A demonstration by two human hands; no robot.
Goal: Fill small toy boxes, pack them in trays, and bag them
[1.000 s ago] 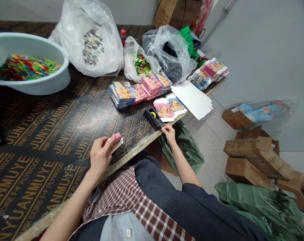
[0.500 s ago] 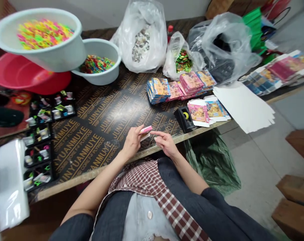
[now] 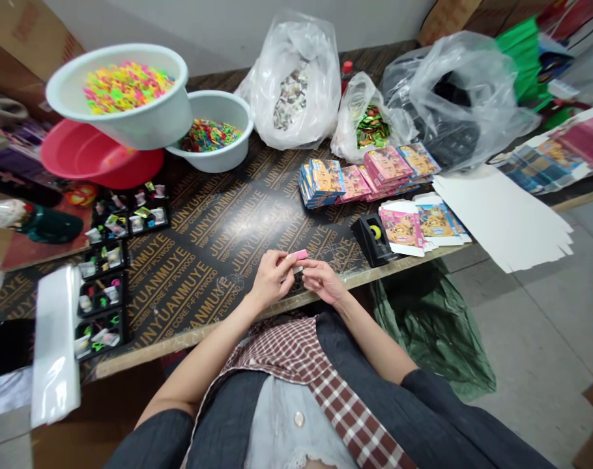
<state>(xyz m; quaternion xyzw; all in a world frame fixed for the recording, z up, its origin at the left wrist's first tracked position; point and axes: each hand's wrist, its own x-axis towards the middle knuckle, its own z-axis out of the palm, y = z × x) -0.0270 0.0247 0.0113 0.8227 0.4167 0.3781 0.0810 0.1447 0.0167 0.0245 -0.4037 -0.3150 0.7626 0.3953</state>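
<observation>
Left hand (image 3: 272, 280): clamped on a small pink carton (image 3: 299, 255)
Right hand (image 3: 323, 281): fingers together at the carton, grip unclear
Front edge of the plywood table (image 3: 218, 331): just below both hands
Open room: bare plywood (image 3: 213, 251) beyond the hands, up to a tape dispenser (image 3: 372, 240) on the right

The box (image 3: 300, 255) is pink, the cloth (image 3: 281, 348) red-and-white check, the plywood (image 3: 213, 244) black with gold lettering.

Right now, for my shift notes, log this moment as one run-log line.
left hand: holds small pink carton | right hand: fingers at carton, contact unclear | nearest: black tape dispenser | surface: plywood table
</observation>
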